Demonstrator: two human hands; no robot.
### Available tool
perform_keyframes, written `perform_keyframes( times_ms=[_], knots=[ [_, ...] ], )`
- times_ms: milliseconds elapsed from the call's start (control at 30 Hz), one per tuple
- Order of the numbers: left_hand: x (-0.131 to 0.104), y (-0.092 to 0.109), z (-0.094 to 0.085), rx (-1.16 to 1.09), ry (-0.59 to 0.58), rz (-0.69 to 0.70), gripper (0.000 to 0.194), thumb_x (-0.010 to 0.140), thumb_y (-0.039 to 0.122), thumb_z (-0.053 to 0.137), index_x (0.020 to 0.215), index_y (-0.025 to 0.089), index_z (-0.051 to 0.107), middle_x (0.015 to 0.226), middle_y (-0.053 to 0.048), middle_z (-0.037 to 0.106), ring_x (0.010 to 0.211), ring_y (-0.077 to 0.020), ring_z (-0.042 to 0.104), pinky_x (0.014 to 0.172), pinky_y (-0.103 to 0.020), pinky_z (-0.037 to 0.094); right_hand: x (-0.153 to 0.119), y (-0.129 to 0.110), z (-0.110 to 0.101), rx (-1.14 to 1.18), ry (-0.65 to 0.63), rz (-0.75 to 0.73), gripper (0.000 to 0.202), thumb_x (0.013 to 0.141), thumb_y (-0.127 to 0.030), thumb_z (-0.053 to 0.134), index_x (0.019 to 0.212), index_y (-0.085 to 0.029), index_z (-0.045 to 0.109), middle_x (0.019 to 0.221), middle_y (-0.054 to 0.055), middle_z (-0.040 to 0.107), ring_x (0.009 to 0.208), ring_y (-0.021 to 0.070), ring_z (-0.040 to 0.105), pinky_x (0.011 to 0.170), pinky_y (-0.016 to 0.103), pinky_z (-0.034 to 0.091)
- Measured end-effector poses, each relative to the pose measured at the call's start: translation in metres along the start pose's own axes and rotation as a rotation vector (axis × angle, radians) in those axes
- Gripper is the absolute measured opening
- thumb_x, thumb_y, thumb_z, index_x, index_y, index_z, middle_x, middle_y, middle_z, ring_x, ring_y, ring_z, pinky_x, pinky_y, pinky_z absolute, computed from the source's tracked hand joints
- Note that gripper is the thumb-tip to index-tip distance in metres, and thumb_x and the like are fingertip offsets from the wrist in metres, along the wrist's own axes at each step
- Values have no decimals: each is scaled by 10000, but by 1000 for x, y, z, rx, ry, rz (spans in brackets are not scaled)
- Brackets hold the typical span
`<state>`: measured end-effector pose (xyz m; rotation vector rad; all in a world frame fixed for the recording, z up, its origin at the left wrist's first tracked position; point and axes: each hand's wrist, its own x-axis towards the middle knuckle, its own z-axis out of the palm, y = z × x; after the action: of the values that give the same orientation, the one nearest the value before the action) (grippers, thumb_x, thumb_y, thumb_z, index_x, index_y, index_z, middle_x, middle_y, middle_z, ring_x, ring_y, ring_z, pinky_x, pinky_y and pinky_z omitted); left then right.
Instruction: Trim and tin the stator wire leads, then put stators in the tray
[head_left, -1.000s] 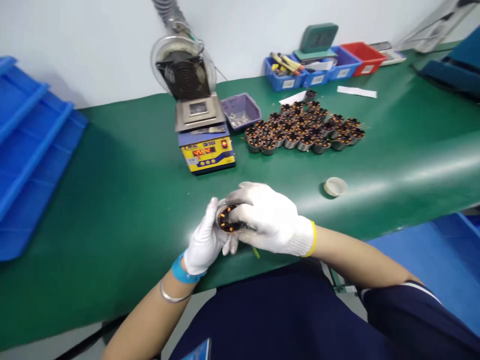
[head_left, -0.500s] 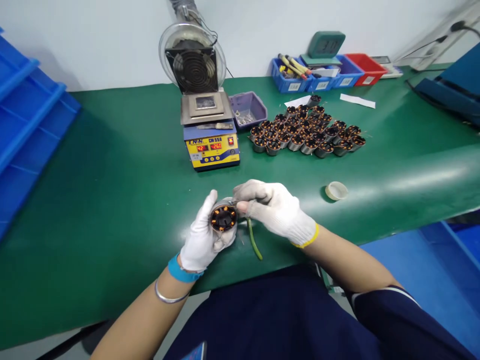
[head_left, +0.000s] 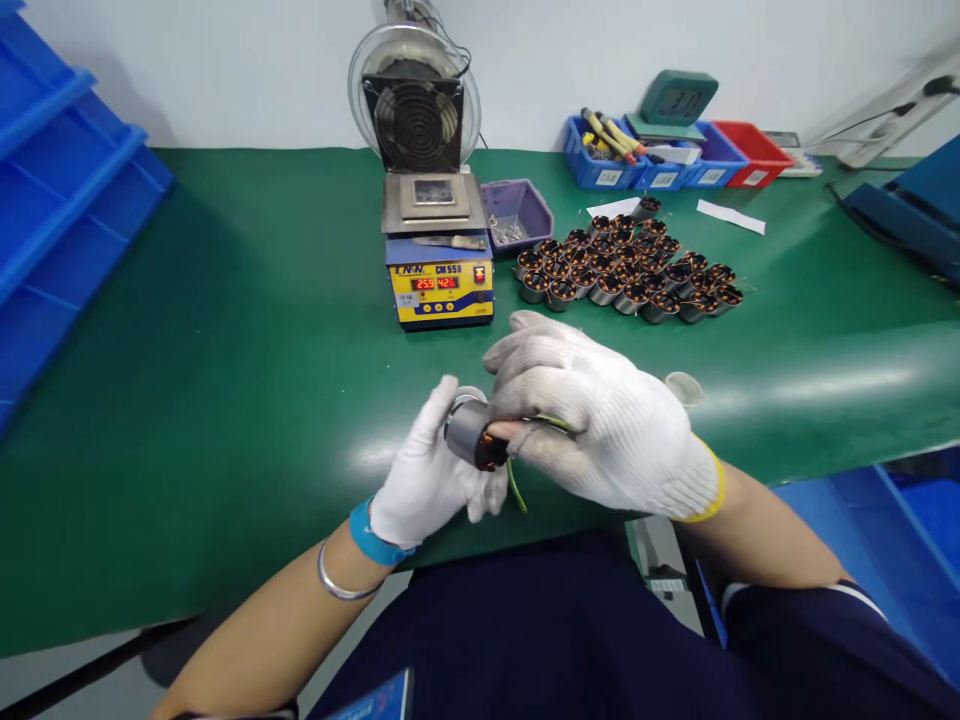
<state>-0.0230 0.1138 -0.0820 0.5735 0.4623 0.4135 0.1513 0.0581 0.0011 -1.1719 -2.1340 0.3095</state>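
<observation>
You grip the cylinder (head_left: 466, 430), tilted, in your left hand (head_left: 429, 478), its coiled end toward four o'clock; there your right hand (head_left: 596, 412) is closed around a green tool (head_left: 517, 487), part showing at five. The machine (head_left: 441, 290) stands at twelve, more cylinders (head_left: 628, 292) between one and two, a cup (head_left: 685, 388) near three.

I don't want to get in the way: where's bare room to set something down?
The widest bare stretch of green table lies between the blue trays and the yellow machine. Another lies right of the metal rings, below the paper strip. Machine, purple box and rings crowd the middle.
</observation>
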Motion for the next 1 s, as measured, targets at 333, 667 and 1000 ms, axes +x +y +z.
perform_keyframes(
  times_ms=[333,667,1000],
  knots=[
    [-3,-21,1,664,400,1005,482,823,413,834,1193,187,623,1141,-127,743,1026,-263,763,878,-343,643,-28,27,30,725,580,413,181,883,-345,751,758,-254,657,826,21,688,996,243,708,1068,528,564],
    [8,-41,-30,1063,264,1241,1094,836,255,839,1654,406,128,1449,-126,629,1324,-332,628,1075,-534,569,-44,12,90,787,259,556,774,765,-393,833,1447,-223,508,1393,111,652,1261,287,663,1055,424,580],
    [-5,-17,-12,842,49,606,316,805,458,783,915,200,639,854,-39,680,635,-147,647,560,-247,551,-57,28,65,-129,407,97,468,831,-90,648,1260,-226,521,1247,130,634,1212,245,649,988,409,601]
  ],
)
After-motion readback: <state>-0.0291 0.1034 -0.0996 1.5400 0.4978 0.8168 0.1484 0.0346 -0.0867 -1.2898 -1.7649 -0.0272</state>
